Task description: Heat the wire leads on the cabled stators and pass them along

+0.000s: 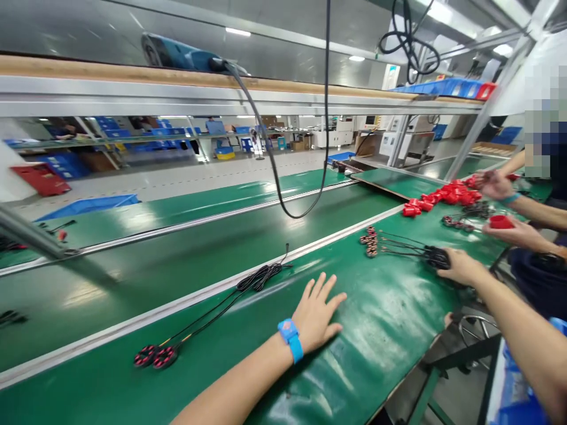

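My left hand [318,311] lies flat on the green bench [381,330] with its fingers spread, holding nothing; a blue wristband [290,337] is on that wrist. To its left lie two small red-and-black motors [156,356] with long black wires [259,277]. My right hand [460,265] reaches to the right and is closed round a black bundle of wires [436,257]. Those wires lead left to a cluster of small motors [369,242] on the bench.
A co-worker's hands [516,231] at the right hold a red cap [501,222], beside a heap of red parts [447,195]. A conveyor belt [186,254] runs along the bench. A black cable [301,209] hangs from the shelf above. A metal stool [472,330] stands under the bench edge.
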A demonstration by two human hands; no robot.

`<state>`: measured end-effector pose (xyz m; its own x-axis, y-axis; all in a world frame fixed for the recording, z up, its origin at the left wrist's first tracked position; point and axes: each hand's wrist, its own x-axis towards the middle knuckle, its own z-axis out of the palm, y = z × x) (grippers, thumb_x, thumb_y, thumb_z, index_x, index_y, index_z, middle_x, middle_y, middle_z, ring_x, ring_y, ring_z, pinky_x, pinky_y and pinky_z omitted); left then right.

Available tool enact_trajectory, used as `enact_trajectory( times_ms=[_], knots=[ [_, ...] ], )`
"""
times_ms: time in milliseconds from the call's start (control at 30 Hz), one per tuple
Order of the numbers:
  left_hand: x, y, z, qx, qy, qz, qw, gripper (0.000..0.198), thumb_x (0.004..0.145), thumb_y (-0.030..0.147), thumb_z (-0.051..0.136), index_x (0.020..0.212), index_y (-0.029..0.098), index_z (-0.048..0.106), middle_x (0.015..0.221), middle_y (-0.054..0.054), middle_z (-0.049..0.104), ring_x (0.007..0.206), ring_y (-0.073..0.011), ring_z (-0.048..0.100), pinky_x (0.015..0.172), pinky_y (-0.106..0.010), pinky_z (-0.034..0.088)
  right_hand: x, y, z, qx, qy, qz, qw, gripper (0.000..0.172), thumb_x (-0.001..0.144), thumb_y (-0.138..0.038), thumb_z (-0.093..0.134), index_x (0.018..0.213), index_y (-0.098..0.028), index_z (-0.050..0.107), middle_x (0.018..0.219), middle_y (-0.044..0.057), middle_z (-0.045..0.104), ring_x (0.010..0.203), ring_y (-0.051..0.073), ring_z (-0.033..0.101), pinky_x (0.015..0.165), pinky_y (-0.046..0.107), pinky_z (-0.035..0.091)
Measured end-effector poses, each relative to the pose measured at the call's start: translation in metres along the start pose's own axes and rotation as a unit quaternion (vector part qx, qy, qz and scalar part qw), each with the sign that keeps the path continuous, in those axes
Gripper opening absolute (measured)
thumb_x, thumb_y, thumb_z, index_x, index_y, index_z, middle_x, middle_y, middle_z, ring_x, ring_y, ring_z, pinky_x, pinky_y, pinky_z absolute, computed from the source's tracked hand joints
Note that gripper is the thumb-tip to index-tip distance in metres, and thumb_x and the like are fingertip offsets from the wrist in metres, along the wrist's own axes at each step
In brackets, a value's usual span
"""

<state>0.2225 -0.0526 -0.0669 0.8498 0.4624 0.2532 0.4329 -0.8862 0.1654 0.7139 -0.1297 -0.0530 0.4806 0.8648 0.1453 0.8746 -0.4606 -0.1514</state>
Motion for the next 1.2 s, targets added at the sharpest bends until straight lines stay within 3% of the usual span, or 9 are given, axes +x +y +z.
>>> enact_trajectory(
  times_ms=[100, 200, 367, 500, 567, 667, 767, 867, 1200],
  knots=[
    [-0.058, 0.013, -0.004, -0.011, -0.038, 0.005, 0.999, 0.080, 0.073, 0.052, 0.083, 0.141, 0.029, 0.047, 0.161, -0.015, 0.021, 0.148, -0.0406, 0.016, 0.115, -0.065, 0.029, 0.011, 0.007, 0.001, -0.038, 0.097, 0.098, 0.990, 0.092, 0.050, -0.068, 0.064, 0.124, -0.015, 0.063, 0.126, 0.042, 0.050, 0.108, 0.060, 0.052, 0.071, 0.070, 0.035],
    [-0.107, 0.018, -0.010, -0.017, -0.044, -0.046, 0.998, 0.074, 0.078, 0.056, 0.077, 0.141, 0.031, 0.047, 0.160, -0.013, 0.023, 0.148, -0.0390, 0.018, 0.115, -0.064, 0.029, 0.026, -0.038, 0.016, -0.021, 0.199, -0.038, 0.979, 0.091, 0.062, -0.083, 0.046, 0.133, -0.027, 0.056, 0.132, 0.033, 0.052, 0.121, 0.054, 0.047, 0.085, 0.071, 0.029],
    [-0.167, -0.008, -0.029, 0.037, 0.063, -0.231, 0.970, 0.069, 0.083, 0.047, 0.075, 0.142, 0.028, 0.046, 0.156, -0.012, 0.033, 0.146, -0.0380, 0.024, 0.114, -0.063, 0.029, 0.008, -0.226, 0.048, 0.023, 0.076, -0.354, 0.932, 0.073, 0.081, -0.069, 0.045, 0.143, -0.029, 0.039, 0.134, 0.020, 0.056, 0.122, 0.040, 0.051, 0.099, 0.057, 0.038],
    [-0.215, -0.057, -0.053, 0.123, 0.202, -0.423, 0.875, 0.032, 0.091, 0.033, 0.065, 0.118, 0.019, 0.058, 0.145, -0.016, 0.045, 0.142, -0.0361, 0.033, 0.113, -0.060, 0.030, -0.025, -0.374, 0.073, 0.059, 0.011, -0.512, 0.857, 0.066, 0.084, -0.051, 0.049, 0.143, -0.024, 0.039, 0.146, 0.013, 0.047, 0.137, 0.034, 0.040, 0.110, 0.052, 0.031],
    [-0.237, -0.078, -0.064, 0.124, 0.207, -0.478, 0.845, 0.015, 0.094, 0.031, 0.060, 0.103, 0.019, 0.061, 0.134, -0.014, 0.054, 0.135, -0.0338, 0.042, 0.109, -0.057, 0.034, -0.032, -0.427, 0.084, 0.064, -0.020, -0.554, 0.830, 0.068, 0.081, -0.039, 0.051, 0.145, -0.021, 0.038, 0.150, 0.012, 0.043, 0.141, 0.031, 0.034, 0.114, 0.050, 0.028],
    [-0.257, -0.094, -0.074, 0.099, 0.160, -0.478, 0.858, 0.006, 0.092, 0.028, 0.064, 0.096, 0.024, 0.063, 0.116, -0.006, 0.062, 0.115, -0.0277, 0.058, 0.099, -0.048, 0.045, -0.035, -0.474, 0.095, 0.054, -0.080, -0.567, 0.818, 0.074, 0.076, -0.028, 0.052, 0.147, -0.019, 0.036, 0.150, 0.012, 0.042, 0.141, 0.031, 0.034, 0.115, 0.049, 0.027],
    [-0.265, -0.098, -0.072, 0.076, 0.124, -0.461, 0.875, 0.011, 0.090, 0.025, 0.067, 0.100, 0.026, 0.063, 0.110, -0.003, 0.062, 0.101, -0.0222, 0.064, 0.088, -0.039, 0.052, -0.036, -0.486, 0.098, 0.043, -0.123, -0.547, 0.827, 0.062, 0.081, -0.029, 0.048, 0.141, -0.016, 0.044, 0.131, 0.015, 0.057, 0.124, 0.032, 0.052, 0.107, 0.048, 0.036],
    [-0.263, -0.100, -0.066, 0.073, 0.116, -0.458, 0.878, 0.013, 0.092, 0.025, 0.064, 0.104, 0.023, 0.062, 0.117, -0.005, 0.060, 0.098, -0.0220, 0.064, 0.088, -0.038, 0.053, -0.044, -0.466, 0.094, 0.033, -0.140, -0.533, 0.834, 0.052, 0.082, -0.032, 0.049, 0.131, -0.014, 0.052, 0.120, 0.016, 0.060, 0.109, 0.031, 0.058, 0.097, 0.044, 0.044],
    [-0.191, -0.068, -0.042, 0.060, 0.061, -0.329, 0.940, 0.026, 0.088, 0.025, 0.070, 0.110, 0.022, 0.059, 0.122, -0.007, 0.059, 0.106, -0.0252, 0.062, 0.095, -0.042, 0.050, -0.060, -0.317, 0.057, 0.061, -0.205, -0.400, 0.891, 0.030, 0.079, -0.030, 0.048, 0.107, -0.022, 0.048, 0.101, 0.008, 0.063, 0.085, 0.025, 0.062, 0.075, 0.036, 0.048]
  ],
)
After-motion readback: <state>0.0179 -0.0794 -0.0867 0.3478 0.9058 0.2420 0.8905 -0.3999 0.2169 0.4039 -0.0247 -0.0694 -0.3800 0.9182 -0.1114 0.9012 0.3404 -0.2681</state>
